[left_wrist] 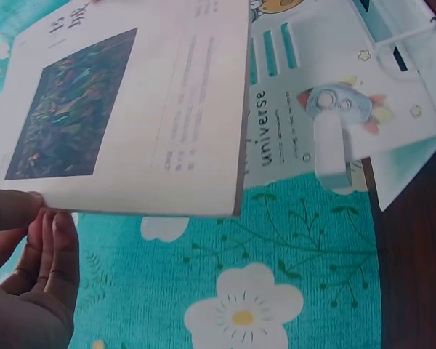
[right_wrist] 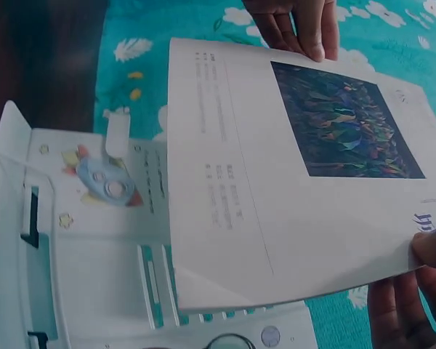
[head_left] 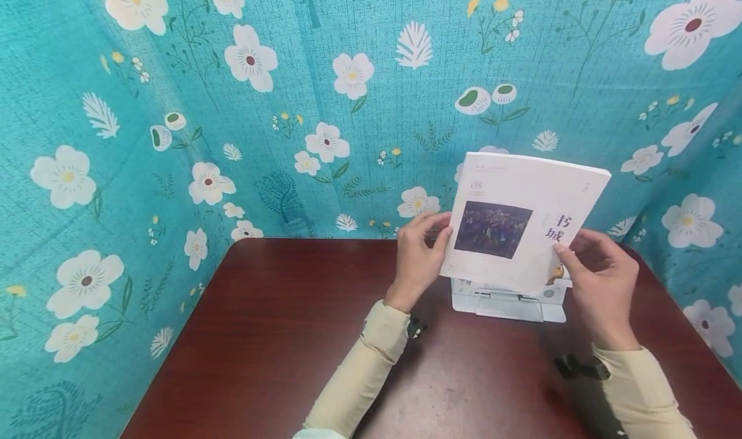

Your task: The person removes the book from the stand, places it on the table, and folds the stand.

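A white magazine, with a dark picture and purple characters on its cover, is held up and tilted between both hands. My left hand pinches its left edge, with the thumb in front and the fingers behind. On the opposite edge, my right hand grips it near the lower corner, thumb on the cover. Below and behind the magazine stands a white book stand, partly hidden by it. In the left wrist view the stand's back plate shows slots, a cartoon rocket and the word "universe".
The stand rests toward the back right of a dark red-brown table. A white clip sits at the edge of its back plate. Turquoise floral cloth hangs behind the table and along its sides.
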Available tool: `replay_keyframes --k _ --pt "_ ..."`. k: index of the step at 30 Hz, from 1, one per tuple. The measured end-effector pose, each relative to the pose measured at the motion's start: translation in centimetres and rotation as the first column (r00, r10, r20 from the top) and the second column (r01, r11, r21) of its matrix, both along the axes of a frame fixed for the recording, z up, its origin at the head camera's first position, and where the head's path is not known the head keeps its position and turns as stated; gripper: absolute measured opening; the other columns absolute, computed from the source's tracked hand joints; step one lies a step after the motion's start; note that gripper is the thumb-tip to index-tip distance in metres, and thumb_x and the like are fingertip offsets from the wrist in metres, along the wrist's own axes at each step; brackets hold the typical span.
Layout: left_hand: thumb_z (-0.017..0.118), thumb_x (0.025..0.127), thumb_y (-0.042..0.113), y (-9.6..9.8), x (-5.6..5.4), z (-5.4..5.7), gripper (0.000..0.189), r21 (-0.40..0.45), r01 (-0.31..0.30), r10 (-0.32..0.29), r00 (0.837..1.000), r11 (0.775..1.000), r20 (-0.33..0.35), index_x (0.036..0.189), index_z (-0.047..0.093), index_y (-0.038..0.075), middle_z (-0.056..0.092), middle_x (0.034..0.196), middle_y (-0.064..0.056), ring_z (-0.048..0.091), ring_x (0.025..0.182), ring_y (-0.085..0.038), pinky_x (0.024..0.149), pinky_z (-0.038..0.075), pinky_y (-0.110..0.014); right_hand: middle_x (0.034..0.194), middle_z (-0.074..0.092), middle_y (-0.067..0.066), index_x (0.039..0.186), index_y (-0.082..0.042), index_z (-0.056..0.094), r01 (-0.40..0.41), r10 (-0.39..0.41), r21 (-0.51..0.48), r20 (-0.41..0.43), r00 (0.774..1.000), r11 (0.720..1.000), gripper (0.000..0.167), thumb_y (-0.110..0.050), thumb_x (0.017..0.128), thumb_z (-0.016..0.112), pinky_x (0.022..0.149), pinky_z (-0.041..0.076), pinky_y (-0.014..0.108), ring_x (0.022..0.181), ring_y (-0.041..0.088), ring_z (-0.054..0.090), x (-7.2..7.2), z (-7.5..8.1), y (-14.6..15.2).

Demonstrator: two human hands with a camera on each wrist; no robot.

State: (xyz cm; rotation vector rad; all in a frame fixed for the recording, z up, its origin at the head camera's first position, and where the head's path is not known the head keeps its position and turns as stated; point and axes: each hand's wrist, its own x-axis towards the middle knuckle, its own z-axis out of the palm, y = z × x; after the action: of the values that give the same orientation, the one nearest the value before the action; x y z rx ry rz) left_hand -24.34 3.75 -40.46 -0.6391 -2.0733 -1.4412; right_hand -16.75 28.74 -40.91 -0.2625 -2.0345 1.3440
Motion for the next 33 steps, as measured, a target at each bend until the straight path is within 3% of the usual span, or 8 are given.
replay_keyframes --k 7,12,20,33 --pt "0.072 0.096 0.002 -2.3 0.3 0.0 0.020 0.017 0.027 -0.028 0.995 0.999 0.099 0.115 0.077 0.002 0.076 0.105 -0.010 0.075 0.094 -0.018 0.083 0.062 -0.020 0.098 0.071 -0.026 0.127 -0.006 0.073 -0.081 0.082 -0.038 0.020 0.996 0.996 0.038 -0.001 0.090 0.078 0.065 0.055 0.009 0.082 -0.005 0.070 0.2 0.0 -1.5" --pt "0.073 0.095 0.002 -4.0 0.5 -0.3 0.020 0.019 0.041 -0.043 0.988 0.999 0.148 0.114 0.077 0.002 0.077 0.102 -0.011 0.075 0.091 -0.019 0.079 0.063 -0.027 0.094 0.069 -0.028 0.123 -0.002 0.073 -0.145 0.145 -0.008 0.020 0.989 0.989 0.035 0.002 0.089 0.078 0.070 0.056 0.007 0.084 -0.008 0.070 0.3 0.0 -2.6" --pt "0.074 0.092 -0.001 -6.5 0.7 -1.2 0.021 0.077 0.059 -0.074 0.973 0.995 0.218 0.113 0.078 0.003 0.077 0.099 -0.014 0.076 0.087 -0.023 0.078 0.064 -0.028 0.095 0.067 -0.028 0.123 0.000 0.072 -0.243 0.241 0.060 0.040 0.970 0.968 0.034 0.003 0.089 0.078 0.079 0.053 0.004 0.084 -0.008 0.067 0.1 -0.9 -4.1" --pt "0.075 0.092 0.001 -10.2 1.4 -2.8 0.020 0.030 0.042 -0.049 0.947 0.999 0.318 0.111 0.078 0.002 0.079 0.099 -0.014 0.073 0.084 -0.013 0.077 0.061 -0.021 0.092 0.067 -0.028 0.118 0.003 0.072 -0.363 0.358 0.079 0.071 0.931 0.928 0.028 0.002 0.090 0.077 0.077 0.056 0.007 0.082 -0.008 0.066 -0.1 -2.1 -6.3"
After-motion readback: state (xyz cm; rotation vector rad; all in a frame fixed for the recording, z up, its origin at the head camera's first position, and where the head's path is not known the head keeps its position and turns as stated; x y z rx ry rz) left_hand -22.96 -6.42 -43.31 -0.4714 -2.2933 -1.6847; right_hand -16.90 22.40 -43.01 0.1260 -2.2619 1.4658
